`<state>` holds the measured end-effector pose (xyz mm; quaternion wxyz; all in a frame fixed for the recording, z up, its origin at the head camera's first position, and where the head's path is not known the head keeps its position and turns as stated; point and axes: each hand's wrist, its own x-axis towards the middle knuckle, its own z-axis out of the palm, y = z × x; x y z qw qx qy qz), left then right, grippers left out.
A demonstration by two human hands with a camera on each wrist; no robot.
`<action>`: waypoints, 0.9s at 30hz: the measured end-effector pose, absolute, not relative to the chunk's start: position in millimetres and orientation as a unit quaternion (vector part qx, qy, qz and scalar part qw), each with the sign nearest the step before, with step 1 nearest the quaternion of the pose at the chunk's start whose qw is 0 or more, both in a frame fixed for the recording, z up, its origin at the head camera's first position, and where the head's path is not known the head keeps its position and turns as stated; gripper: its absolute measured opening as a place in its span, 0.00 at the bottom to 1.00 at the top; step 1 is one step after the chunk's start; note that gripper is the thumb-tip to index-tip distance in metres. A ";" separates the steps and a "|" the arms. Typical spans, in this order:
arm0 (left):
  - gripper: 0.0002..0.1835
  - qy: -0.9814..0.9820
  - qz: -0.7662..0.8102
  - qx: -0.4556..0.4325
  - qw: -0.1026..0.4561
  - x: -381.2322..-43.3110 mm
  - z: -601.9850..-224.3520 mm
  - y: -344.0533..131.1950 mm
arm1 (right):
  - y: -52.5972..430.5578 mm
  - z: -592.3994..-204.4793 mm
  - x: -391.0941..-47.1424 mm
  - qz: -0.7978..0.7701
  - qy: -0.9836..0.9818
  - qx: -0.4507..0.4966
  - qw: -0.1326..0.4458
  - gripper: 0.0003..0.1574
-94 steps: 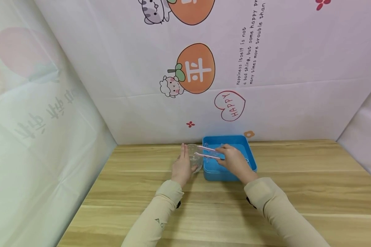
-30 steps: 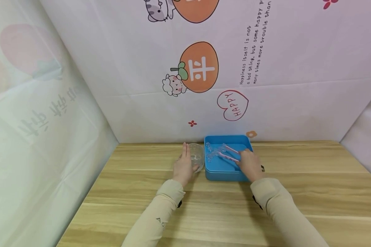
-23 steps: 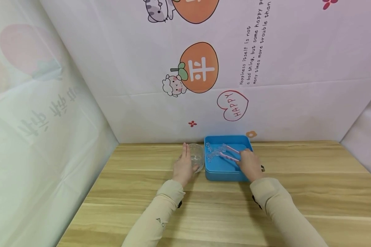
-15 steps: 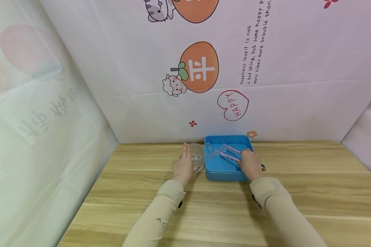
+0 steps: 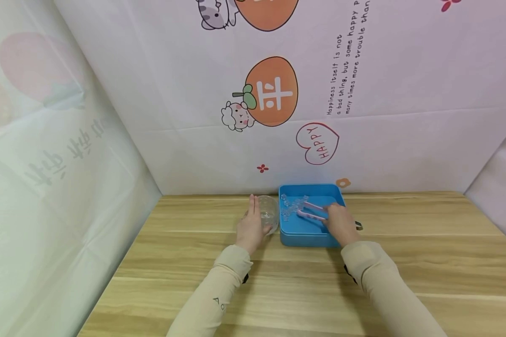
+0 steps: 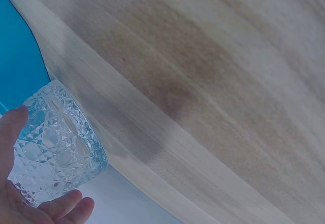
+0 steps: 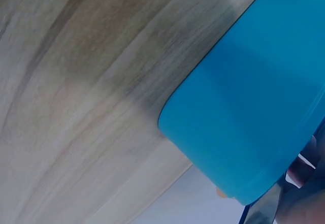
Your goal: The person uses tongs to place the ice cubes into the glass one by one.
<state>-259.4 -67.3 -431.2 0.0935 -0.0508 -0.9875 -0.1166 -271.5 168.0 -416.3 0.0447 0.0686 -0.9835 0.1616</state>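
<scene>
In the head view my left hand holds a clear glass cup against the left side of a blue box. The left wrist view shows the cup's cut pattern, with the thumb on one side and fingers on the other. My right hand grips pink tongs over the box, their arms apart. Their tips are by several small clear pieces on the box's left floor; whether they pinch one is too small to tell. The right wrist view shows mostly the box's outer wall, hiding most of that hand.
Everything stands on a wooden table, near its back edge. A white printed sheet rises right behind the box and cup. Another sheet hangs along the left side.
About three seconds ago the tongs reached over the cup; they have since moved right, into the box. Lately their tips have shifted slightly toward me. The left hand and cup stay nearly still.
</scene>
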 end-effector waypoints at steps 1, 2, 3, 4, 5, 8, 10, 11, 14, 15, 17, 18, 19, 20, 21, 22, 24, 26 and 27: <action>0.50 -0.987 -0.118 -0.050 0.094 -259.4 -431.4 -67.2 | 167.7 -416.6 -271.5 0.161 -0.983 0.069 0.045 0.23; 0.50 -0.988 -0.117 -0.049 0.092 -259.5 -431.5 -67.1 | 167.5 -416.9 -271.6 0.161 -0.983 0.069 0.046 0.23; 0.50 -0.988 -0.116 -0.049 0.093 -259.6 -431.7 -67.0 | 167.1 -417.2 -271.6 0.160 -0.984 0.069 0.045 0.23; 0.51 -0.988 -0.114 -0.049 0.091 -259.8 -431.8 -67.0 | 166.8 -417.4 -271.5 0.160 -0.984 0.069 0.044 0.23; 0.51 -0.988 -0.114 -0.048 0.092 -259.7 -431.9 -66.9 | 166.6 -417.8 -271.7 0.160 -0.984 0.070 0.043 0.23; 0.51 -0.988 -0.112 -0.049 0.091 -259.5 -431.6 -66.6 | 166.2 -418.5 -271.8 0.160 -0.984 0.074 0.038 0.23; 0.51 -0.988 -0.112 -0.049 0.092 -259.3 -431.2 -66.3 | 166.1 -418.8 -271.8 0.159 -0.983 0.078 0.036 0.22; 0.51 -0.988 -0.113 -0.049 0.093 -259.2 -431.0 -66.2 | 166.2 -418.9 -271.8 0.159 -0.983 0.081 0.035 0.22; 0.51 -0.988 -0.115 -0.048 0.092 -259.0 -430.3 -66.0 | 166.0 -418.8 -271.6 0.162 -0.983 0.084 0.030 0.20; 0.51 -0.988 -0.117 -0.048 0.092 -258.8 -430.1 -66.0 | 165.9 -418.8 -271.8 0.163 -0.983 0.084 0.027 0.20; 0.51 -0.987 -0.121 -0.048 0.093 -258.4 -429.8 -66.2 | 165.6 -418.4 -272.0 0.167 -0.982 0.081 0.023 0.19; 0.51 -0.987 -0.123 -0.048 0.093 -258.2 -429.7 -66.3 | 165.4 -418.3 -272.2 0.168 -0.982 0.079 0.021 0.19; 0.51 -0.987 -0.125 -0.048 0.093 -257.9 -429.5 -66.5 | 165.2 -418.0 -272.2 0.170 -0.982 0.078 0.020 0.19; 0.51 -0.987 -0.125 -0.048 0.092 -257.8 -429.6 -66.6 | 165.0 -417.6 -272.2 0.170 -0.982 0.077 0.020 0.19; 0.51 -0.986 -0.125 -0.049 0.093 -257.9 -429.9 -66.8 | 164.8 -417.3 -272.3 0.170 -0.982 0.076 0.020 0.19; 0.51 -0.986 -0.125 -0.049 0.095 -257.9 -430.2 -67.0 | 164.7 -417.0 -272.2 0.170 -0.982 0.076 0.023 0.18; 0.50 -0.986 -0.123 -0.050 0.098 -258.1 -430.9 -67.2 | 164.7 -416.9 -272.3 0.170 -0.982 0.078 0.026 0.18; 0.50 -0.986 -0.119 -0.052 0.103 -258.4 -431.5 -67.5 | 164.9 -417.0 -272.6 0.171 -0.982 0.078 0.030 0.18; 0.50 -0.986 -0.117 -0.052 0.103 -258.8 -431.8 -67.6 | 164.9 -417.1 -272.7 0.172 -0.982 0.077 0.030 0.18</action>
